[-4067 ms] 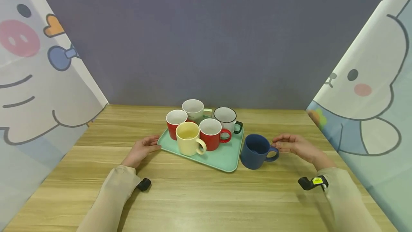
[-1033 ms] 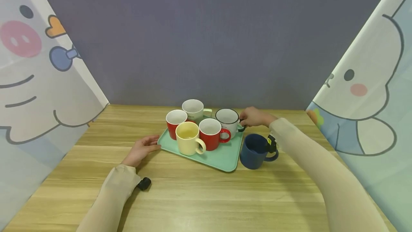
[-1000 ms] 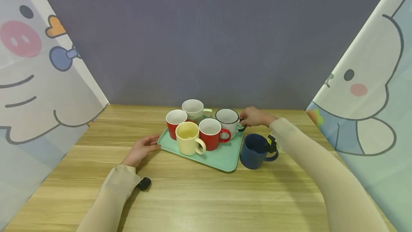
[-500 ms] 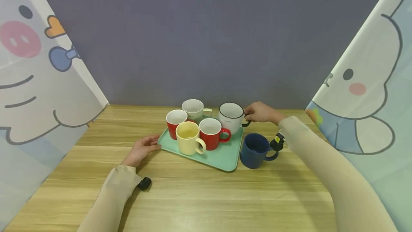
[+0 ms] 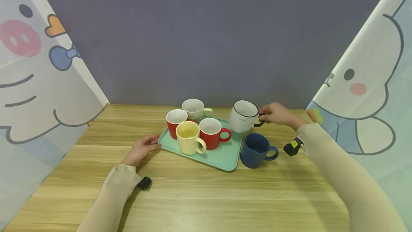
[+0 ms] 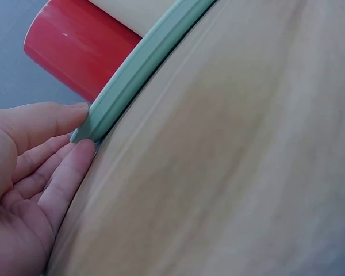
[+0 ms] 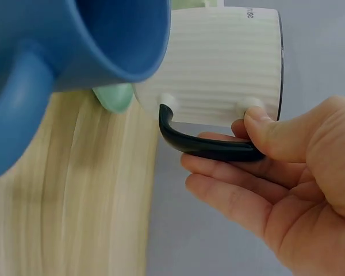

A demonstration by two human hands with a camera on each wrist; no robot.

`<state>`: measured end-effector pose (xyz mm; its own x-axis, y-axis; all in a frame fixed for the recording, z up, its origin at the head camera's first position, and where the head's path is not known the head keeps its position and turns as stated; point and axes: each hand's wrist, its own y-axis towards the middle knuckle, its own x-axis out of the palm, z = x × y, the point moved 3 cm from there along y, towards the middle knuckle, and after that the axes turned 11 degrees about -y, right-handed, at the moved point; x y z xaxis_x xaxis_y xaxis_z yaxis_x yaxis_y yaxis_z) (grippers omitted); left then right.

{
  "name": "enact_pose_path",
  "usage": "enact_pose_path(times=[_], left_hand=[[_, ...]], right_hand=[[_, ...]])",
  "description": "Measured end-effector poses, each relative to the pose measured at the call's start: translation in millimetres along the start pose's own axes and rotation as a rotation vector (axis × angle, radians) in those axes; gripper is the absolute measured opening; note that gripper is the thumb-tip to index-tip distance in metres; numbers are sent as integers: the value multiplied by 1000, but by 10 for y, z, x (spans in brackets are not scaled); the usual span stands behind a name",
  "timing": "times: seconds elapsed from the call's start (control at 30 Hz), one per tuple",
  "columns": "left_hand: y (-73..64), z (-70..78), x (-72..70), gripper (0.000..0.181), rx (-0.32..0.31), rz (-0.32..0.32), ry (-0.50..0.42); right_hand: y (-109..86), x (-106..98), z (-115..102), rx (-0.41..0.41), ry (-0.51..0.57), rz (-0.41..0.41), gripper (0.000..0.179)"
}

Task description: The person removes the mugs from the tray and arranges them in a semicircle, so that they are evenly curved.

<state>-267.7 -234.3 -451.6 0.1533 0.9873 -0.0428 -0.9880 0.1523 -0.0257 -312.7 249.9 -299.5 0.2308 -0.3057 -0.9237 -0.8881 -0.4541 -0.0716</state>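
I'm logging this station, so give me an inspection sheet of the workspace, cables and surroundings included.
Surface: wooden table
Job's things: green tray bearing two red mugs, a yellow mug and a pale mug; blue mug on the table beside it; white mug, tilted
Clutter: nothing seen
Hands: left hand pinches the green tray's corner; right hand grips the white mug's handle
Cables: nothing clearly seen
Surroundings: grey backdrop, cartoon panels either side

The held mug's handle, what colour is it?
The handle is black, clearest in the right wrist view.
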Motion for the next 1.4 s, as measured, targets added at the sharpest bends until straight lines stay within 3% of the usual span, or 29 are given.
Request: enact_pose_path(times=[0.53,0.83,1.23,1.4], left_hand=[[15,-21,-29,57,-10,9,15],[18,-36,-35,56,-3,14,7],[8,4,2,56,5,20,17],[-28,11,-8,57,42,3,5]], right_hand=[[-473,20,458,61,143,23,21],[-593,99,611,92,123,41,20],[-721,215,679,93,152,-8,20],[-750,271,698,98,157,-23,21]])
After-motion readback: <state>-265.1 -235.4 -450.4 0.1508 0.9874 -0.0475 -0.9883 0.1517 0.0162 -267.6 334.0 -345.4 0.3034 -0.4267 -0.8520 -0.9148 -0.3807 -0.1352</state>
